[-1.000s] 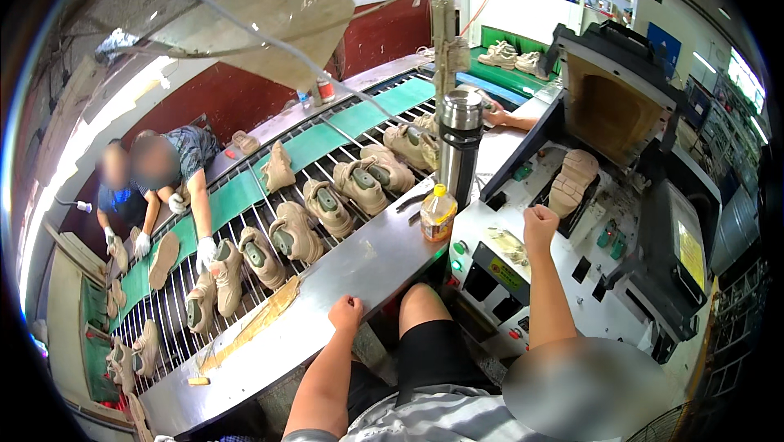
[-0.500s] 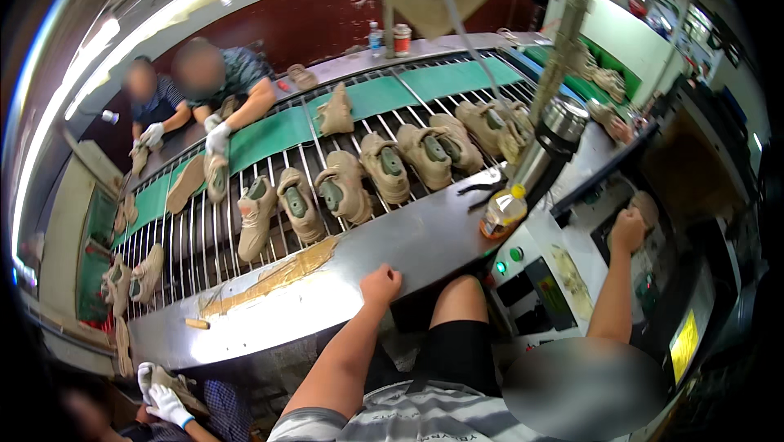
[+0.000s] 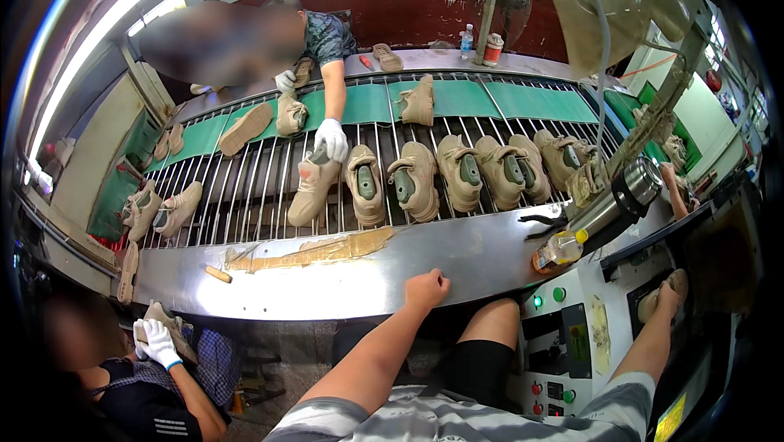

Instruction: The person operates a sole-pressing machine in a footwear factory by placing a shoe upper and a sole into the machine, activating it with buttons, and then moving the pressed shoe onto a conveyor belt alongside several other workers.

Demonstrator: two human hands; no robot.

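My left hand (image 3: 428, 288) rests loosely fisted at the front edge of the metal ledge (image 3: 327, 291), with nothing seen in it. At the far right, my right hand (image 3: 667, 302) grips a beige shoe (image 3: 649, 305) beside the white control box; part of that shoe lies behind my fingers. Beyond the ledge, several beige lace-up shoes stand in a row on the roller conveyor (image 3: 233, 213), green shoe lasts showing in their openings. A co-worker's white-gloved hand (image 3: 331, 140) holds one beige shoe (image 3: 313, 189) in that row.
A bottle of yellow drink (image 3: 559, 252) and a steel thermos (image 3: 616, 197) lean at the ledge's right end. The control box (image 3: 563, 324) carries lit buttons. Brown tape (image 3: 314, 252) and a small wooden-looking stick (image 3: 218, 274) lie on the ledge. Another gloved person (image 3: 159, 342) handles a shoe at lower left.
The view has swung left. Across the conveyor, the co-worker's gloved hand has moved onto the leftmost shoe of the row. My left hand stays fisted at the ledge, and my right stays with the shoe.
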